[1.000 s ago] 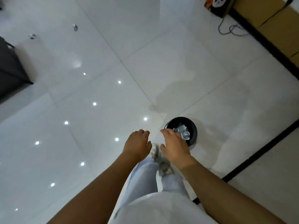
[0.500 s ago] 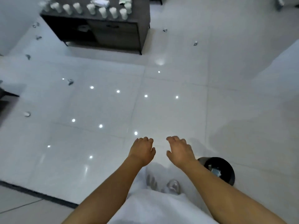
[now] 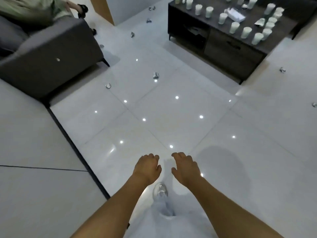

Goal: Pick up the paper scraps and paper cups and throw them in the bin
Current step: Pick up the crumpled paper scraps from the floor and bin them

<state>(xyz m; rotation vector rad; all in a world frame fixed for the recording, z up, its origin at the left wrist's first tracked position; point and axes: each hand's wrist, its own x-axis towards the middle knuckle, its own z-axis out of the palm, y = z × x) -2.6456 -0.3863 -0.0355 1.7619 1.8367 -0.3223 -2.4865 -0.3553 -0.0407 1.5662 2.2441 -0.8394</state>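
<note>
Paper scraps are being seen scattered over the white tiled floor [image 3: 171, 127], all of them well ahead of both hands. Nearest scrap [image 3: 156, 75] is lying straight ahead and slightly left of the midline; a second scrap [image 3: 108, 85] is lying further left, near the foot of the grey sofa [image 3: 51, 60]. More scraps are being noted beyond, in the gap between sofa and counter [image 3: 223, 47], and two at far right [image 3: 282, 69].

Paper cups [image 3: 246, 32] are being observed standing upright in loose rows on the dark counter, ahead and to the right, further off than the floor scraps.

Left hand [image 3: 147, 167] is being held out low, palm down, fingers loosely curled, nothing in it. Right hand [image 3: 185, 167] is being held likewise, fingers relaxed and empty. Both are being carried side by side, apart, above the person's shoe [image 3: 160, 190].

No bin is being shown in this view.

Judgement: the central scrap is lying about equally far from either hand, the left perhaps marginally better placed; the scrap near the sofa is favouring the left hand plainly. The crumpled scraps are showing no clear long axis, so approach angle is mattering little. A walk forward and a stoop are likely being called for before any grasp.
</note>
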